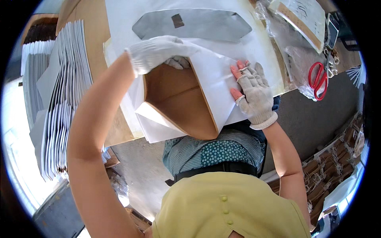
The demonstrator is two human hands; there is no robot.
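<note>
White paper (216, 81) (brown inside), both hands (158, 51) (254, 90) touching

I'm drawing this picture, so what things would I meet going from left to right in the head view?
White papers → left hand → right hand → red scissors.

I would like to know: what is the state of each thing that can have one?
White paper bag: open, brown inside showing.
Left hand: gloved, at the bag's mouth.
Right hand: gloved, open.
Grey panel: lying flat.
Red-handled scissors: blades unclear.
Left-side papers: folded, stacked.
</note>
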